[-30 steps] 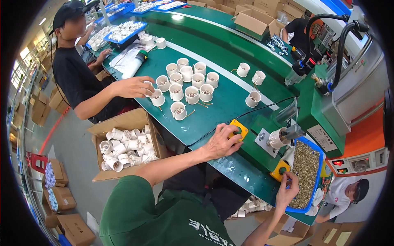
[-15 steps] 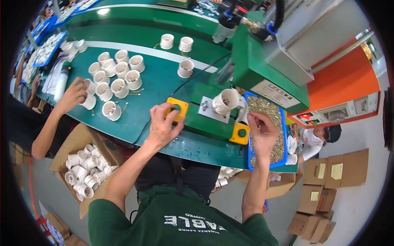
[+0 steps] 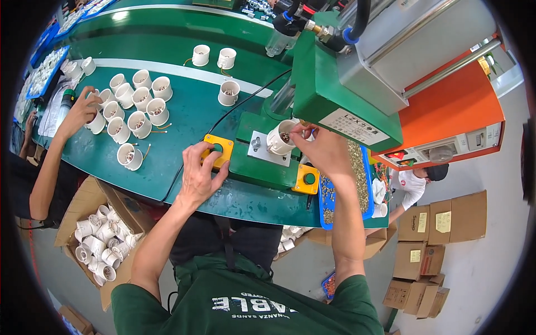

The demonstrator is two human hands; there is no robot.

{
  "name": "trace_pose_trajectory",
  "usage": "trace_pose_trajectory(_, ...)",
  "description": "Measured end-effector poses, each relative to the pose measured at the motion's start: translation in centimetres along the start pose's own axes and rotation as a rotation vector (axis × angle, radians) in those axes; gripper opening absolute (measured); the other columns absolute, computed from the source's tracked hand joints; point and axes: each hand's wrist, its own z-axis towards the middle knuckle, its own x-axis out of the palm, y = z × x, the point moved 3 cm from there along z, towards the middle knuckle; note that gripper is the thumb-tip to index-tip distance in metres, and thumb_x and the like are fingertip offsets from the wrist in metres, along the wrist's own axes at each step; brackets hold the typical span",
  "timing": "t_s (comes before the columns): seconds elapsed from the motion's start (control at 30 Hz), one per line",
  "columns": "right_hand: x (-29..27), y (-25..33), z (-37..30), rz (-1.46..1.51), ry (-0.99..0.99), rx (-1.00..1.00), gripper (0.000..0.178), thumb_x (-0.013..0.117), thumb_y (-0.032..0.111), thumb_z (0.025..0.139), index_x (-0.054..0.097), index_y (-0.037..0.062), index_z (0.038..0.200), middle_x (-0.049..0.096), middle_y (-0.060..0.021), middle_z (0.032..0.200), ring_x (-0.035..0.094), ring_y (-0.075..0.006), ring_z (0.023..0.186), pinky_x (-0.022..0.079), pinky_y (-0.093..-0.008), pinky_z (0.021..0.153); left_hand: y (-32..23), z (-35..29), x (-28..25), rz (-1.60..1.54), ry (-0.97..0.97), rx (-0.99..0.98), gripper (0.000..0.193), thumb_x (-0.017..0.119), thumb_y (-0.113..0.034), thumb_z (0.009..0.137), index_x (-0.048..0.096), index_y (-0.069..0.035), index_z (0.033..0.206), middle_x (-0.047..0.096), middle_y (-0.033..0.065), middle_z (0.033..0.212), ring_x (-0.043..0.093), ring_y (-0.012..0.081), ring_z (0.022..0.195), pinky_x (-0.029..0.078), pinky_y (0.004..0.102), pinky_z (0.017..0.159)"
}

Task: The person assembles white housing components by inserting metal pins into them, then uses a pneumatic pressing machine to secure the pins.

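Note:
A white cup-shaped ceramic part (image 3: 278, 140) stands tilted on the metal plate (image 3: 255, 156) of a green press, with small metal bits inside. At its rim is my right hand (image 3: 326, 151), thumb and fingertips pinched at the opening; what they hold is too small to make out. My left hand (image 3: 198, 174) rests its fingers against the left side of a yellow button box (image 3: 216, 152) with a green button, thumb apart and nothing gripped. A second yellow button box (image 3: 306, 178) sits below the right wrist's side of the press.
Several white cups (image 3: 139, 124) with wires stand on the green table at left, where another person's hand (image 3: 84, 114) touches one. A blue tray (image 3: 326, 215) of small brass parts lies at right. A cardboard box (image 3: 72, 223) holds more cups. An orange control box (image 3: 452, 123) is beside the press.
My right hand has moved from over the tray of brass parts to the cup's opening. My left hand stays at the yellow box, its fingers drawn back from the button. The view has shifted.

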Motion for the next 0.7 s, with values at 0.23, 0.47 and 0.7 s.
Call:
trace_pose_trajectory(0.23, 0.03, -0.08, 0.79, 0.013, 0.119, 0.023, 0.025, 0.075, 0.019, 0.076, 0.072, 0.0060, 0.097, 0.069, -0.0013, 0.089, 0.056, -0.0113, 0.073, 0.048, -0.0280, 0.071, -0.16, 0.21, -0.02, -0.013, 0.003, -0.001, 0.046, 0.081, -0.007, 0.070, 0.055, -0.007, 0.109, 0.051, 0.0142, 0.114, 0.053, 0.0330, 0.102, 0.042, 0.0436, 0.087)
trace_pose_trajectory(0.47, -0.34, -0.11, 0.75, -0.035, 0.138, 0.050, 0.035, 0.074, 0.018, 0.076, 0.068, 0.0066, 0.108, 0.069, -0.0006, 0.085, 0.053, -0.0097, 0.073, 0.047, -0.0267, 0.071, -0.16, 0.31, -0.10, -0.016, 0.011, -0.010, 0.043, 0.080, -0.009, 0.072, 0.056, -0.006, 0.107, 0.051, 0.0144, 0.113, 0.053, 0.0333, 0.103, 0.043, 0.0436, 0.087)
trace_pose_trajectory(0.7, -0.14, 0.16, 1.00, 0.014, 0.170, 0.044, 0.036, 0.073, 0.014, 0.077, 0.064, 0.0075, 0.111, 0.070, -0.0013, 0.084, 0.053, -0.0082, 0.072, 0.046, -0.0261, 0.071, -0.08, 0.21, -0.04, -0.017, 0.014, -0.010, 0.042, 0.080, -0.009, 0.072, 0.056, -0.006, 0.106, 0.051, 0.0144, 0.112, 0.053, 0.0336, 0.103, 0.043, 0.0435, 0.087)
